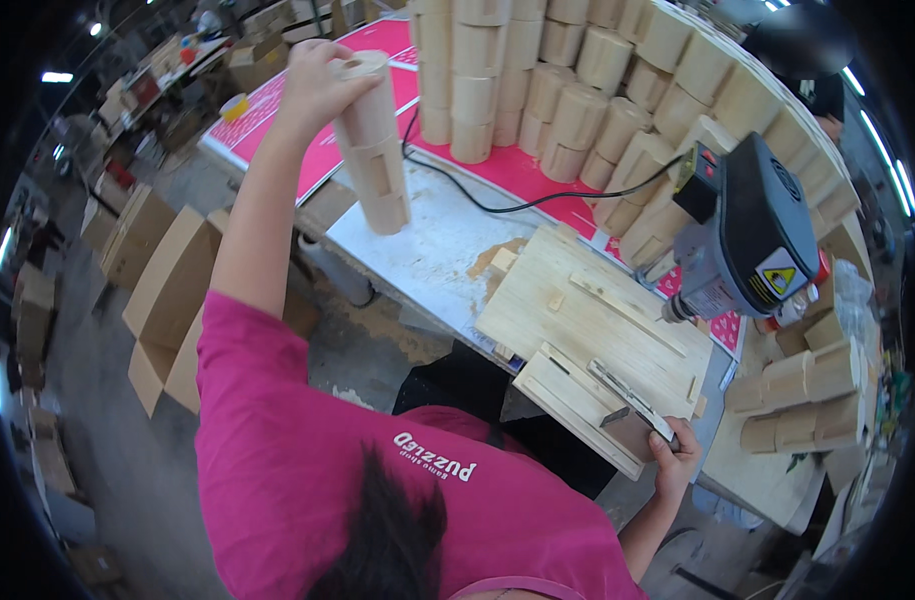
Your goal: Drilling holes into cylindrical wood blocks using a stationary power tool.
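Note:
My left hand (315, 88) reaches far out and closes round the top of a stack of pale wooden cylinders (375, 175). The stack stands upright on a white board (427, 235), with a notch cut in its side. Near the lower right, my right hand (675, 456) has its fingers bent round the dark end of a narrow metal bar (625, 395). This bar lies along a wooden jig (577, 405) at the near edge of a flat wooden base (567, 300); its exact kind is unclear.
A drill press head (752, 235) overhangs the base at the right. Its black cable (497, 209) crosses the table. Tall stacks of wooden cylinders (577, 120) line the back; more cylinders (807, 395) lie at the right. An open cardboard box (172, 290) stands on the left floor.

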### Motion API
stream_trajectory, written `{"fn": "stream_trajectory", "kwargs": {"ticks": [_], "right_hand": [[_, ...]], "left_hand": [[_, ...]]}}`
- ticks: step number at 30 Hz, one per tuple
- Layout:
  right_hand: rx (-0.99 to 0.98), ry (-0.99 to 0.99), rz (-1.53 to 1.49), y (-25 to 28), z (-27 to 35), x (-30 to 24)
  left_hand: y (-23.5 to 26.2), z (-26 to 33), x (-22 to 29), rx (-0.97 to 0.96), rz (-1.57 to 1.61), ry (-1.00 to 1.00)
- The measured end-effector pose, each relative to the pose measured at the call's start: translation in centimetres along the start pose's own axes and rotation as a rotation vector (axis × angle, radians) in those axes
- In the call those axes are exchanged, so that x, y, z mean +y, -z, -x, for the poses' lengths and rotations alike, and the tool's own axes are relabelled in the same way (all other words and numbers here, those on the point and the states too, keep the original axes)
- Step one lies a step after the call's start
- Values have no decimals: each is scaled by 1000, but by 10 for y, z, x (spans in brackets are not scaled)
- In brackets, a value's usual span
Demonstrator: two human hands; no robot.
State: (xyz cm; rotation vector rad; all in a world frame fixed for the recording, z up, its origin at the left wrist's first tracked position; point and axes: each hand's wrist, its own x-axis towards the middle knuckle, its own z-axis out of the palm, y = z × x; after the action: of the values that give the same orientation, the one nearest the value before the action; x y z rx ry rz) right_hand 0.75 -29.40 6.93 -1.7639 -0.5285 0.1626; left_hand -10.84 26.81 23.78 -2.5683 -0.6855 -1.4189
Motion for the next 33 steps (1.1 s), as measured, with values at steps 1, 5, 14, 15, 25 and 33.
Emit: {"fn": "stream_trajectory", "kwargs": {"ticks": [1, 5, 14, 15, 25, 33], "right_hand": [[-15, -10, 10, 2, -1, -3], [-34, -14, 63, 5, -9, -18], [25, -47, -76, 16, -8, 19], [18, -75, -99, 17, -8, 23], [28, -109, -200, 12, -12, 28], [-1, -97, -238, 12, -11, 27]], "left_hand": [[0, 0, 8, 2, 23, -23], [14, 6, 56, 308, 320, -49], [-150, 6, 129, -313, 917, 282], [-172, 9, 134, -416, 900, 373], [-318, 22, 187, -170, 872, 590], [-298, 30, 169, -241, 931, 555]]}}
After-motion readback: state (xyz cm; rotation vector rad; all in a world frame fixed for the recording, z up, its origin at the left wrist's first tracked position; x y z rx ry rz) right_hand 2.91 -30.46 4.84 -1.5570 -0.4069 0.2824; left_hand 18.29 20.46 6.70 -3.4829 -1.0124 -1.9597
